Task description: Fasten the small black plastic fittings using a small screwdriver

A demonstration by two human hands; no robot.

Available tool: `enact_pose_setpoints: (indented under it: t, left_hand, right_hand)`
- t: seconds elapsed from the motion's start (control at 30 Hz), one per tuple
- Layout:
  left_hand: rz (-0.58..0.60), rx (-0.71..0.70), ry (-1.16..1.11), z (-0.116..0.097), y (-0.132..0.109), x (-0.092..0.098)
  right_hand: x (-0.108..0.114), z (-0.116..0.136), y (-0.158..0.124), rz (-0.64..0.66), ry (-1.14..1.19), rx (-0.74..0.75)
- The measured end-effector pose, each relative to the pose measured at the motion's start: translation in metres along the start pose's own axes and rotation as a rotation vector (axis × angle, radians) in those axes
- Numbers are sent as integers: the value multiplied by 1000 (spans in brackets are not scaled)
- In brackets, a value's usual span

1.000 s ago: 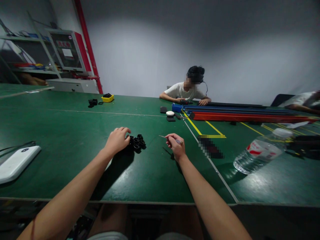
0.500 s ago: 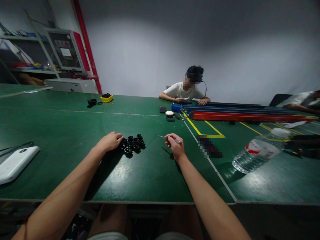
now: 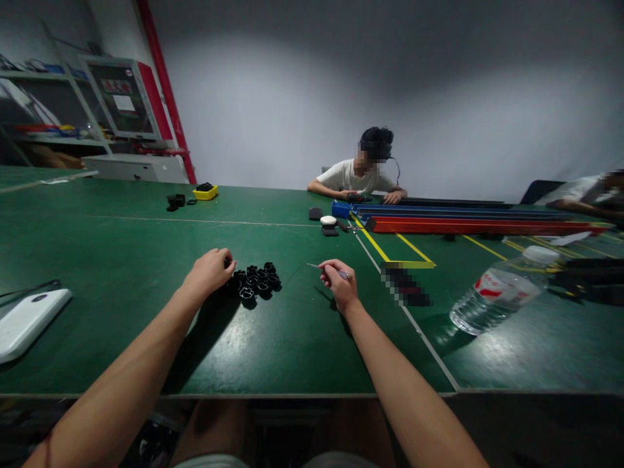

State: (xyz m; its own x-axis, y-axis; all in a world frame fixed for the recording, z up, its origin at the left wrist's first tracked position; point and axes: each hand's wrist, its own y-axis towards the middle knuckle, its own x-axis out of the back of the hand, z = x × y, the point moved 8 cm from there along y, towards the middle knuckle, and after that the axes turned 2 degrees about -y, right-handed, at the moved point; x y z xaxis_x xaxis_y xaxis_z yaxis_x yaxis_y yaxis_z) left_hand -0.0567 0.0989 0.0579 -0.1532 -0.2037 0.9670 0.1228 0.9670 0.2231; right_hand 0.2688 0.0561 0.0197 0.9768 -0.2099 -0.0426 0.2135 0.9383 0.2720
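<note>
A pile of several small black plastic parts (image 3: 257, 281) lies on the green table (image 3: 121, 247) in front of me. My left hand (image 3: 210, 270) rests at the left edge of the pile with its fingers curled and pinched on one black part. My right hand (image 3: 340, 284) is closed around a thin metal-tipped tool (image 3: 325, 269) that points left toward the pile, a short gap away from it.
A white device (image 3: 26, 320) with a cable lies at the left. A clear water bottle (image 3: 497, 292) lies on its side at the right. Across the table a person sits by long red and blue rails (image 3: 478, 224). A yellow bin (image 3: 205, 191) stands far left.
My left hand has slid left from on top of the pile to its left edge, uncovering the black parts. The right hand has kept its place with the tool.
</note>
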Motion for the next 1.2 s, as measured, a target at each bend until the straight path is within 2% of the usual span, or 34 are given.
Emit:
enact_pose_setpoints:
  t: [0.13,0.27,0.47,0.63,0.77,0.93,1.2]
  left_hand:
    - [-23,-113,-87,-34,-7,10]
    - [-21,-255,-213,-78,-19,10]
    - [21,-389,-293,-133,-37,-6]
    - [74,-454,-357,-165,-50,-23]
    - [116,-468,-380,-177,-55,-36]
    - [152,-510,-385,-179,-56,-49]
    - [106,-528,-425,-175,-58,-51]
  right_hand:
    - [2,0,1,-13,-19,5]
    - [3,-1,1,-25,-21,7]
    - [5,-1,2,-34,-18,12]
    - [5,0,2,-38,-23,21]
    - [5,2,1,-50,-25,13]
    - [4,2,1,-52,-28,-5]
    - [6,0,1,-57,-30,5]
